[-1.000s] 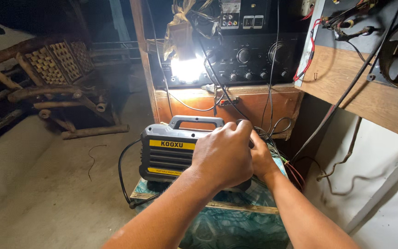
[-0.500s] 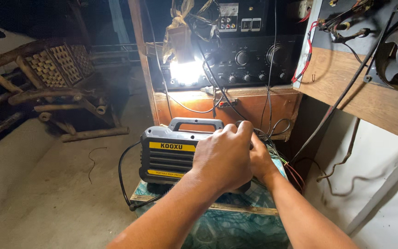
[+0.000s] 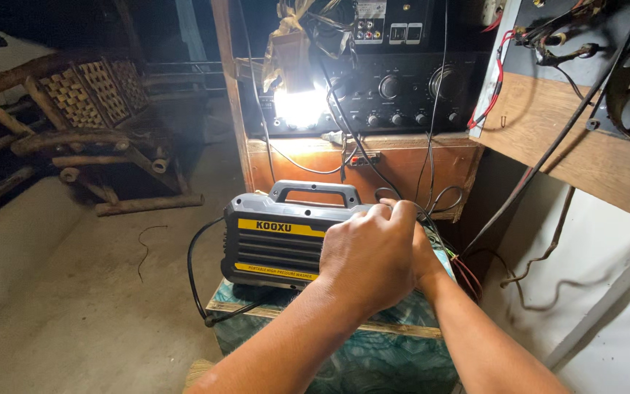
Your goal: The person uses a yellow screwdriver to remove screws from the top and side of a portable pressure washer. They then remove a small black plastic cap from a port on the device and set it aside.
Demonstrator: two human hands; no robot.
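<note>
A dark grey portable machine (image 3: 278, 237) with yellow stripes and a top carry handle (image 3: 315, 192) stands on a low box covered in green leaf-patterned cloth (image 3: 373, 357). My left hand (image 3: 366, 255) rests over the machine's right end, fingers curled at its top edge. My right hand (image 3: 426, 255) is tucked behind the left one, mostly hidden, at the same end among thin wires. What the fingers grip is hidden. A black cable (image 3: 197, 281) loops down from the machine's left side.
Behind stands a wooden cabinet (image 3: 373, 164) with a black amplifier (image 3: 395, 91) and a bright lamp (image 3: 300, 108). Wires hang down in front. A rattan wooden chair (image 3: 89, 124) sits at left on the concrete floor (image 3: 74, 314). A wooden shelf (image 3: 585, 146) with a fan is at right.
Both hands stay on the machine's right end; the fingers shift only slightly. The machine has not moved.
</note>
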